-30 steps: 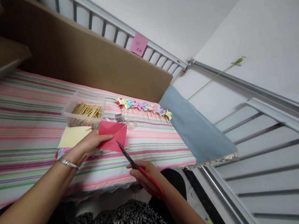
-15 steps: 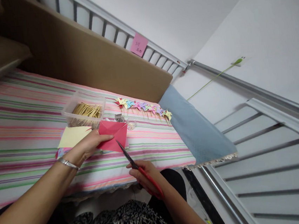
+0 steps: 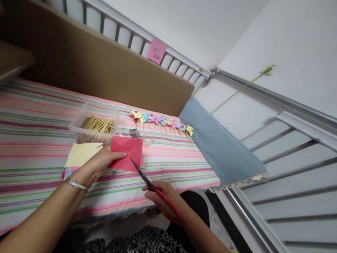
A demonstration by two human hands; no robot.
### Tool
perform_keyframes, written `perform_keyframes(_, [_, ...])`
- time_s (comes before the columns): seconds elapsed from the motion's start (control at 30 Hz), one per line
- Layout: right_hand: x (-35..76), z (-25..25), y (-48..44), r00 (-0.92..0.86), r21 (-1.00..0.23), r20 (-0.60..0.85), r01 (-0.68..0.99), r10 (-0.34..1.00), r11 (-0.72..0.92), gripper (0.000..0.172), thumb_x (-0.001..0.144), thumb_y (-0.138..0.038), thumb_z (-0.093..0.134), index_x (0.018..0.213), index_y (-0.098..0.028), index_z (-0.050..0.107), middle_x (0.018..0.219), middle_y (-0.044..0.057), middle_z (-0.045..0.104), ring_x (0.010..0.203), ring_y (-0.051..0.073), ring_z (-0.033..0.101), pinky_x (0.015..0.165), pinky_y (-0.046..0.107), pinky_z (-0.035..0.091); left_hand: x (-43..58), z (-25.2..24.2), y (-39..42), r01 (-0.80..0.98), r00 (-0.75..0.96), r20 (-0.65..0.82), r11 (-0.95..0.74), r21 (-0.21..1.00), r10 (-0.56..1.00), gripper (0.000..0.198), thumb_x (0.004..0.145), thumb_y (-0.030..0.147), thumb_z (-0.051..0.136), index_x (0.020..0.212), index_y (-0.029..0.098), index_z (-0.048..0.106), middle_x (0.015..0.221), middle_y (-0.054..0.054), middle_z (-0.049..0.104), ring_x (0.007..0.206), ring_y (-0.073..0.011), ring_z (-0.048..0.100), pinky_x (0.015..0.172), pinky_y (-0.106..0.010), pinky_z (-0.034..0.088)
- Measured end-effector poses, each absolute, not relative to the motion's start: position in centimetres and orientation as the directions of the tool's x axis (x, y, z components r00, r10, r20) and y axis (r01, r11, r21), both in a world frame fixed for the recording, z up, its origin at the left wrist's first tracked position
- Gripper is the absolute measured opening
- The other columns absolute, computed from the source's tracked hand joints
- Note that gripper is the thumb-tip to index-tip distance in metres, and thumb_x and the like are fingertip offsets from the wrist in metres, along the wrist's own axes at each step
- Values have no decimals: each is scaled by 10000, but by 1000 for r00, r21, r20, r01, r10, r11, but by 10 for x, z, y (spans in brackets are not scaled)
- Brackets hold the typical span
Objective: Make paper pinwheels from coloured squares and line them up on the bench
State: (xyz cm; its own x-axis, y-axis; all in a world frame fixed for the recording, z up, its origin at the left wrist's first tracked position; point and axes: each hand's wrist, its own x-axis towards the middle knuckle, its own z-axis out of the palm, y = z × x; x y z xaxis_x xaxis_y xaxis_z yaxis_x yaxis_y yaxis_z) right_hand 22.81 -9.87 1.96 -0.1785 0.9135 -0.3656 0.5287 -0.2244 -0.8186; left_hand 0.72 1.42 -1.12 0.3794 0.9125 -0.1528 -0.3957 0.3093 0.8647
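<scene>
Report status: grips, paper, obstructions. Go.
Left grip pinching red paper. Right grip holding scissors, tips at the paper's lower edge. Nothing between them.

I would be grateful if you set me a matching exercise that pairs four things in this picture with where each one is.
Things:
1. red paper
2. scissors
3. wooden sticks
4. pink sticky note

Places:
A. in the clear tub
B. above the cardboard panel
C. in the right hand
D. pinched by the left hand

Pairs: 1-D, 2-C, 3-A, 4-B.
</scene>
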Motion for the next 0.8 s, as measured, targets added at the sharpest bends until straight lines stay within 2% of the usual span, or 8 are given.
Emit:
perform_keyframes(0.13, [230, 16, -96, -178, -774, -302, 619, 936, -132, 287, 762, -414, 624, 915, -179, 680, 569, -42, 444, 500, 94, 371, 510, 231, 317, 7, -10, 14, -368, 375, -162, 307, 878, 913, 265, 574, 239, 796, 815, 171, 708, 836, -73, 752, 705, -226, 682, 682, -332, 532])
perform_keyframes(0.23, [234, 10, -94, -216, -711, -236, 703, 947, -17, 236, 750, -307, 615, 948, -191, 671, 543, -48, 448, 499, 104, 380, 526, 234, 332, 8, -14, 14, -346, 348, -172, 297, 890, 922, 289, 566, 243, 798, 831, 167, 712, 859, -86, 751, 720, -228, 687, 689, -331, 532])
perform_keyframes(0.4, [246, 10, -100, -357, -702, -296, 710, 886, 51, 378, 741, -129, 490, 1098, -218, 580, 641, -31, 579, 554, 130, 499, 565, 228, 391, 7, -18, 17, -338, 310, -200, 304, 891, 929, 310, 561, 232, 798, 852, 171, 708, 850, -85, 750, 700, -217, 686, 654, -305, 527])
perform_keyframes(0.57, [276, 22, -114, -400, -649, -327, 754, 856, 105, 244, 707, -88, 477, 889, -204, 592, 829, 12, 657, 723, 161, 571, 642, 238, 419, -12, -10, 20, -219, 271, -270, 332, 917, 924, 232, 544, 259, 810, 718, 166, 687, 684, -67, 729, 575, -208, 650, 540, -292, 499])
perform_keyframes(0.67, [300, 22, -118, -359, -683, -288, 727, 888, 73, 272, 691, -88, 510, 923, -203, 594, 821, 8, 655, 696, 157, 580, 627, 241, 426, -17, -9, 7, -200, 271, -262, 320, 926, 926, 226, 550, 256, 809, 726, 171, 696, 718, -62, 738, 615, -201, 655, 575, -275, 493])
perform_keyframes(0.8, [308, 17, -108, -186, -793, -104, 608, 977, 31, 333, 738, -175, 572, 1071, -200, 562, 799, 9, 637, 698, 162, 594, 690, 283, 461, 7, -18, -36, -135, 318, -333, 390, 911, 888, 275, 560, 261, 801, 792, 158, 695, 756, -55, 738, 651, -202, 652, 639, -290, 486])
